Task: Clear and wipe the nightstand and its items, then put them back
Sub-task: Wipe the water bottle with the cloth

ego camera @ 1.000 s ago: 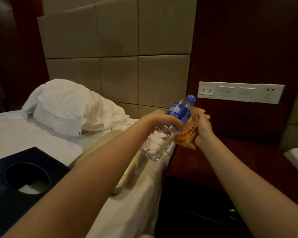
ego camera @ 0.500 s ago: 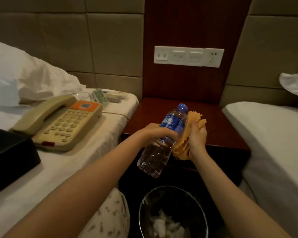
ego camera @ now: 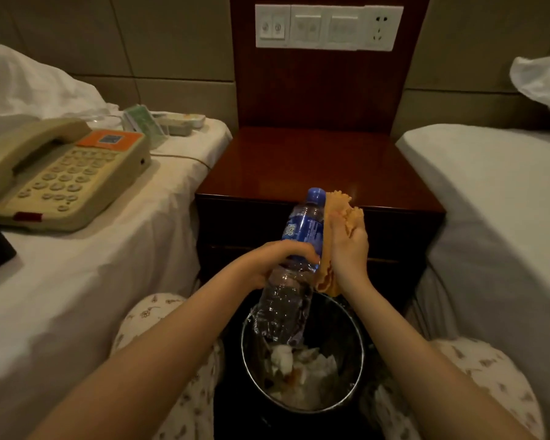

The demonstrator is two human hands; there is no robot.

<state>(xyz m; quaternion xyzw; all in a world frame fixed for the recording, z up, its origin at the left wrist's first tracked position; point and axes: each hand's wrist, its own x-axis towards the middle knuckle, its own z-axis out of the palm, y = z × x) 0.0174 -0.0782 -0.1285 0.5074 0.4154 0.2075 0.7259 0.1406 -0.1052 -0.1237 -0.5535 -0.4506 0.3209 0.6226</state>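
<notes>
The left hand's fingers [ego camera: 303, 255] are curled round the middle of the water bottle [ego camera: 303, 228], just under its blue label, and the left hand [ego camera: 275, 263] holds it tilted, cap up and away, base down toward the person. Against the bottle's right side, the right hand [ego camera: 350, 252] cups a folded orange cloth [ego camera: 339, 207]. Its fingers are bent round the cloth and press it to the label and neck, though the thumb is hidden. The cloth bunches above the fingertips beside the cap and hangs out below the palm.

The grip on both things is the same as a second ago. What has changed is the place: the pair of hands was up by the left bed [ego camera: 108, 249] and now sits low in front of the nightstand [ego camera: 315, 163], with the bottle's base over the waste bin [ego camera: 360, 360] between the knees. The view has swung with them, so the nightstand is now square ahead.

That top looks bare and glossy, so clearing seems done. The telephone [ego camera: 61, 176] and some small items [ego camera: 159, 122] lie on the left bed, apparently waiting. The bottle looks mid-wipe, and going back on the nightstand is probably its next step.
</notes>
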